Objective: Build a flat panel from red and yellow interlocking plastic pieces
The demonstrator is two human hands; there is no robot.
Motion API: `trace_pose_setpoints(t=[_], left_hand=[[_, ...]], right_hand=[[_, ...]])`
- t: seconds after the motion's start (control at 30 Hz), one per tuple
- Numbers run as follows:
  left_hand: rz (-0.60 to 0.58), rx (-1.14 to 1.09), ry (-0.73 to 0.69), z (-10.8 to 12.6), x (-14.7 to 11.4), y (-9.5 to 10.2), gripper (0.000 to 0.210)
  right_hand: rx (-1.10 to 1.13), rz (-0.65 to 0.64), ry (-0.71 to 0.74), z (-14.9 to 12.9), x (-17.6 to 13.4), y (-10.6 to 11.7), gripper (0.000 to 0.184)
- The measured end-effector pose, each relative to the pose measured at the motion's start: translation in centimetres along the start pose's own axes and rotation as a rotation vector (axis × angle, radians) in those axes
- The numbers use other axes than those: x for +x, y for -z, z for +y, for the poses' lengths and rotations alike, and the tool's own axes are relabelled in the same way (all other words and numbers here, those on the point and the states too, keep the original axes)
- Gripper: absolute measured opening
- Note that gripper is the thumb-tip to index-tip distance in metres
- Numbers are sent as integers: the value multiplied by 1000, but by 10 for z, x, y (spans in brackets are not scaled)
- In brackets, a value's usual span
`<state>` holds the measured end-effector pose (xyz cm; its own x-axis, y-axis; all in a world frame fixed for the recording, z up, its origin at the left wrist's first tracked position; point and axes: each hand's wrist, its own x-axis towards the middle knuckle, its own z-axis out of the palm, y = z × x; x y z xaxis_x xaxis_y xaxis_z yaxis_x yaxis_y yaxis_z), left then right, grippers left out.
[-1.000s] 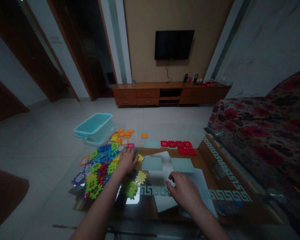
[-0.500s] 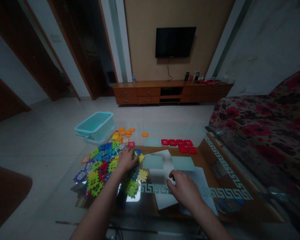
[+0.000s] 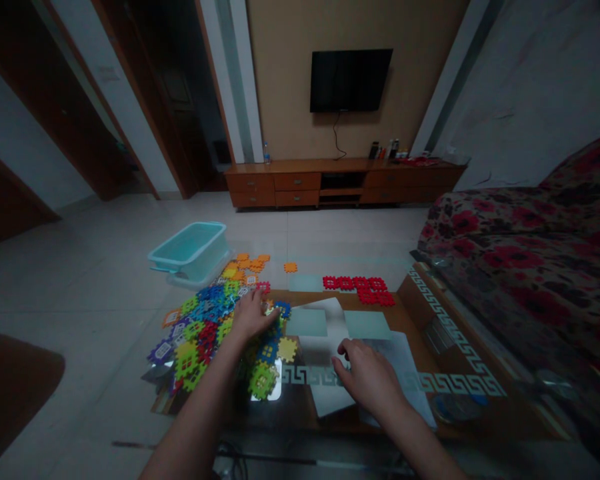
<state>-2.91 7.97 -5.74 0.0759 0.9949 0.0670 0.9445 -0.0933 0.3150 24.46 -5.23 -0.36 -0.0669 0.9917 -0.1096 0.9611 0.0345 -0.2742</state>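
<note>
My left hand (image 3: 251, 316) lies on the right side of a heap of colourful interlocking plastic tiles (image 3: 213, 303), palm down with fingers and thumb apart. Its fingertips touch tiles; what is under the palm is hidden. Close to the thumb are a blue tile (image 3: 283, 309) and, lower down, a yellow tile (image 3: 287, 349) and a green tile (image 3: 263, 381). My right hand (image 3: 367, 373) hovers above white paper on the glass table, fingers loosely curled, thumb apart, nothing in it. Several red tiles (image 3: 363, 289) lie together beyond it.
A light-blue plastic bin (image 3: 190, 252) stands at the table's far left corner. Orange tiles (image 3: 253, 262) are at the far edge, with one orange tile (image 3: 291, 267) apart. White sheets (image 3: 325, 393) lie mid-table. A floral sofa (image 3: 520, 267) borders the right.
My left hand has shifted slightly left over the heap, stirring tiles. A blue tile shows more by its thumb, and the lower blue tile is more uncovered. My right hand stays put.
</note>
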Motion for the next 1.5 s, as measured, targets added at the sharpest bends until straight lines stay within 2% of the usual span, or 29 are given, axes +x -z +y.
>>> trace_pose_setpoints(t=[0.2,0.47,0.73,1.0,1.17,1.33,1.5], left_hand=[[9,85,-43,4,4,-10,64],[-2,110,5,7,7,-20,65],[-11,146,-15,10,4,-18,61],[-111,187,-17,13,7,-17,64],[-96,169,-27,17,7,-12,57],[-86,133,-7,21,7,-9,61],[43,98,-21,22,9,-10,59]], right_hand=[[-1,-31,-4,-6,-1,2,18],[-7,-24,-4,-2,-1,0,19],[-11,-22,-7,-4,-1,4,20],[-6,-25,-1,-5,-2,5,22],[-3,-28,1,-3,-1,2,22],[-9,-20,6,-3,-1,1,21],[0,-7,17,-2,0,-2,20]])
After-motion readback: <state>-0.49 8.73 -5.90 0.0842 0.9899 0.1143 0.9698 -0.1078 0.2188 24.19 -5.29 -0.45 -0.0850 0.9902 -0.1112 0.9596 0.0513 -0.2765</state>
